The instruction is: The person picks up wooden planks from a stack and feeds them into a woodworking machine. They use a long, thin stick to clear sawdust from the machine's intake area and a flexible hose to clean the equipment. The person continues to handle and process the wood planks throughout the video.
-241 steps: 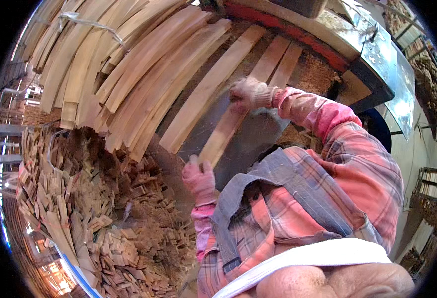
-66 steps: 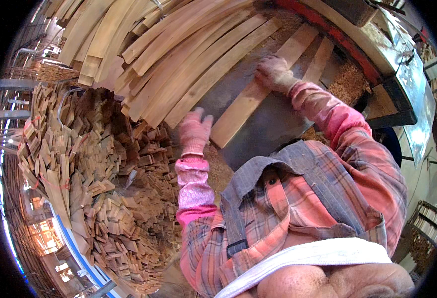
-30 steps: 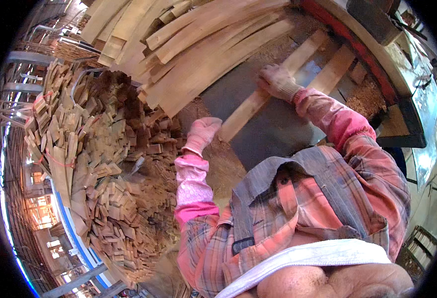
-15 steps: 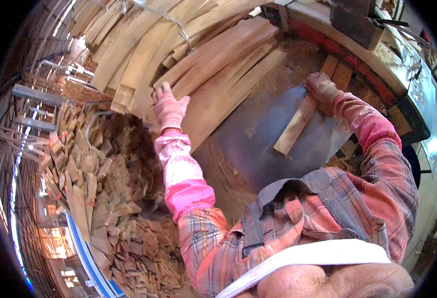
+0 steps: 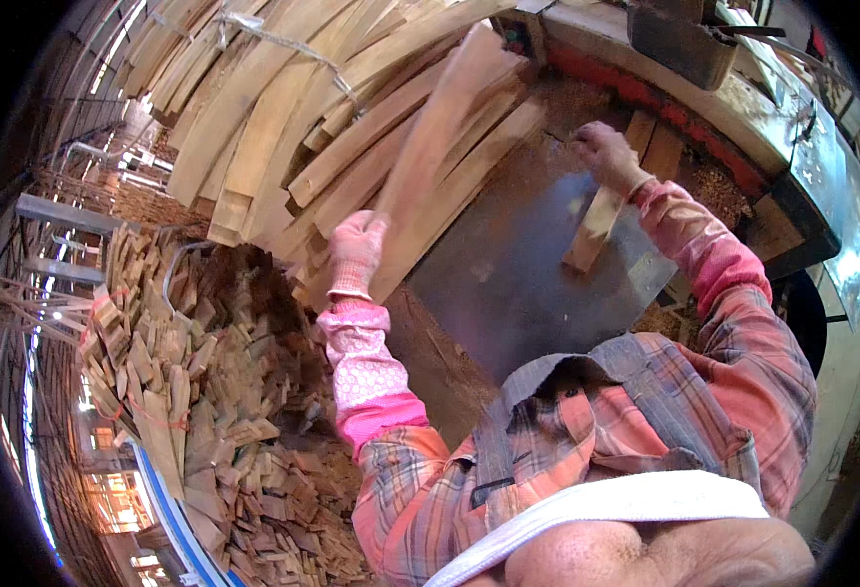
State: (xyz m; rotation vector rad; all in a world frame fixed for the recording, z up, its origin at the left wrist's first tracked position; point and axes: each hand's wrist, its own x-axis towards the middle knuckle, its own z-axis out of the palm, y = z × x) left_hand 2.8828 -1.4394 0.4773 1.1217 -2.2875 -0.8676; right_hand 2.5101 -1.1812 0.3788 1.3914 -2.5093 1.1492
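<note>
My left hand (image 5: 356, 252), in a pale pink glove, is closed on the near end of a wooden board (image 5: 440, 117). The board tilts up over a stack of long planks (image 5: 337, 186), its far end slightly blurred by motion. Above the dark metal plate (image 5: 508, 293), my right hand (image 5: 610, 157) has loosely bent fingers, with nothing visible in them. Just beside and below it, a short wooden strip (image 5: 598, 217) lies on the plate. Another strip (image 5: 662, 152) lies to its right.
A heap of wood offcuts (image 5: 244, 421) fills the left side. More planks (image 5: 273, 127), bound with a pale strap, are piled at the far left. A machine with a red edge (image 5: 665, 110) and pale top curves along the far right, with sawdust (image 5: 719, 191) beside it.
My left hand has closed on a board and raised it from the stack. My right hand has come off the short strip and moved slightly left; the strip has slid farther away.
</note>
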